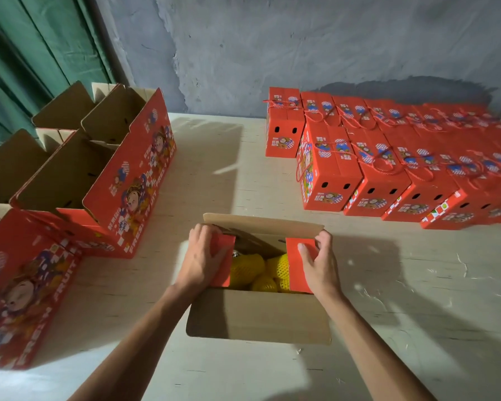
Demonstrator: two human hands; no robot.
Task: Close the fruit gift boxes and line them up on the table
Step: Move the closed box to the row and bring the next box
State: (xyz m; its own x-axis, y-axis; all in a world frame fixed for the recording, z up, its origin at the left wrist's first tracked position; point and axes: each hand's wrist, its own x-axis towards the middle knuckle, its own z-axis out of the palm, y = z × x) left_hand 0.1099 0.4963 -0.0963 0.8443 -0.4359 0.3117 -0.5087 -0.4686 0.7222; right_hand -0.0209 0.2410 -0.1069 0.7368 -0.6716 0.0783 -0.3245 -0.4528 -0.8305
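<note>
Red flaps [301,266] — both hands [201,257] pressing.

Both hands [204,260] fold side flaps [301,266] over seemingly net-wrapped fruit [248,270].
</note>
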